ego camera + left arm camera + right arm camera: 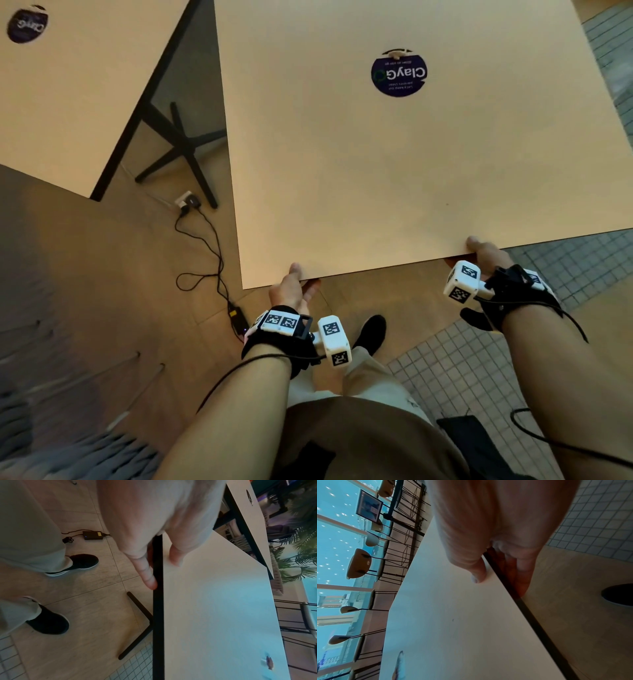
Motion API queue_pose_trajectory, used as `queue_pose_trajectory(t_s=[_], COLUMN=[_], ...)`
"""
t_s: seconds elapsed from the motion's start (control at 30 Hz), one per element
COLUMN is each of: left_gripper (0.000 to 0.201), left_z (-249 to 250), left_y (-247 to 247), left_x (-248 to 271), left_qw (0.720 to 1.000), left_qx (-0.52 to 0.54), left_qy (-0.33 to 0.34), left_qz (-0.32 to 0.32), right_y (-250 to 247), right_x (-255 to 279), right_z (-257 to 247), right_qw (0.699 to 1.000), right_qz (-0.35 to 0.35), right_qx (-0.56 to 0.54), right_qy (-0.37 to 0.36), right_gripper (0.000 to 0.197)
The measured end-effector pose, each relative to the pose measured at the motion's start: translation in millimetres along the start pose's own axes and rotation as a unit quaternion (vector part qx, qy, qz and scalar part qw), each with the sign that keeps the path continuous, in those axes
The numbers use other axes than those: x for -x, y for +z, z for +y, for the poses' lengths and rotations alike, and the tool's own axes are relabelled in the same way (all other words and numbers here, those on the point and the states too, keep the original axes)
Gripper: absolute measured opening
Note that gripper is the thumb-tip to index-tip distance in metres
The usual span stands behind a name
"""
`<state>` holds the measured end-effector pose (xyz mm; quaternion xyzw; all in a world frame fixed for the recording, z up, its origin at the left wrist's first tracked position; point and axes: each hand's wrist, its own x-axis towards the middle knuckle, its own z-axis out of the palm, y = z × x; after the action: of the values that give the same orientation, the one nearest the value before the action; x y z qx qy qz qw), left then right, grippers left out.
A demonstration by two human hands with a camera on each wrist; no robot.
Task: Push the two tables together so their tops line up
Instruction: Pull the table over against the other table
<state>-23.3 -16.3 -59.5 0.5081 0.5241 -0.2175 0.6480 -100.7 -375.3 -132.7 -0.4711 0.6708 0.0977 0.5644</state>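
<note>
Tables apart, both hands on the near one

Tables of pale tan stand side by side with a wedge of floor between them. The near table (pixel 394 171) fills most of the head view, its top carrying a round dark sticker (pixel 399 72) toward the far middle. The second table (pixel 68 96) sits to the left and is angled away, so the gap is narrow at the far end and wide at the near corner; its own dark sticker (pixel 27 24) lies near its far left. The two edges are not touching and not parallel.

The left hand (pixel 291 291) grips the near edge of the near table close to its left corner, thumb (pixel 176 555) flat on the surface and fingers (pixel 145 573) curled under the black edge band. The right hand (pixel 486 251) holds the same edge further right in the same way (thumb (pixel 477 573) on top, fingers (pixel 523 574) tucked beneath). Both wrists wear black straps with white marker cubes.

Under the gap the second table's black cross base (pixel 181 150) shows. A wall plug (pixel 186 200) on the wood-look floor feeds a black cable (pixel 205 246) that loops to a power brick (pixel 238 320) near the left hand. A black shoe (pixel 371 330) stands below the table edge, and small square tiles (pixel 472 370) cover the floor to the right
</note>
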Motion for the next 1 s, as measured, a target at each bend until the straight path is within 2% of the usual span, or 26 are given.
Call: queue_pose_trajectory(t_s=[0.17,0.33,0.43,0.5,0.57,0.67,0.73,0.8,0.9,1.0], left_gripper=[0.018,0.043,0.035,0.044,0.048,0.029,0.020,0.023,0.039,0.039], left_z=[18.9,47.6,70.5,87.2,101.1,127.9,142.4,156.2,174.6,190.1], left_y=[-15.3,-33.9,-40.4,-47.0,-52.9,-62.4,-67.2,-75.3,-84.5,-90.8], left_x=[-17.7,-38.4,-47.6,-57.5,-66.2,-78.4,-84.0,-94.2,-105.9,-114.1], left_qw=[1.000,1.000,1.000,0.999,0.999,0.997,0.996,0.995,0.993,0.992], left_qx=[-0.013,-0.009,-0.018,-0.029,-0.038,-0.061,-0.072,-0.083,-0.104,-0.119], left_qy=[0.010,0.022,0.020,0.024,0.026,0.024,0.019,0.021,0.028,0.021], left_qz=[-0.004,-0.006,-0.015,-0.021,-0.026,-0.045,-0.053,-0.054,-0.049,-0.047], right_y=[28.4,47.5,68.0,83.3,92.4,109.8,125.6,138.6,155.7,170.3], right_x=[54.1,38.3,61.8,70.5,59.6,37.5,60.4,71.4,96.6,127.8], right_z=[-1.5,23.0,28.0,34.4,44.9,65.8,66.9,77.1,84.5,84.2], right_qw=[0.999,0.999,0.999,0.999,0.999,0.999,0.998,0.998,0.995,0.991], right_qz=[-0.011,-0.033,-0.019,-0.016,-0.020,-0.028,-0.024,-0.018,-0.040,-0.051], right_qx=[-0.018,-0.012,-0.016,-0.021,-0.021,-0.041,-0.049,-0.060,-0.078,-0.110], right_qy=[0.035,0.025,0.030,0.030,0.028,0.018,0.021,0.026,0.040,0.059], right_gripper=[0.029,0.053,0.049,0.049,0.057,0.057,0.056,0.054,0.058,0.050])
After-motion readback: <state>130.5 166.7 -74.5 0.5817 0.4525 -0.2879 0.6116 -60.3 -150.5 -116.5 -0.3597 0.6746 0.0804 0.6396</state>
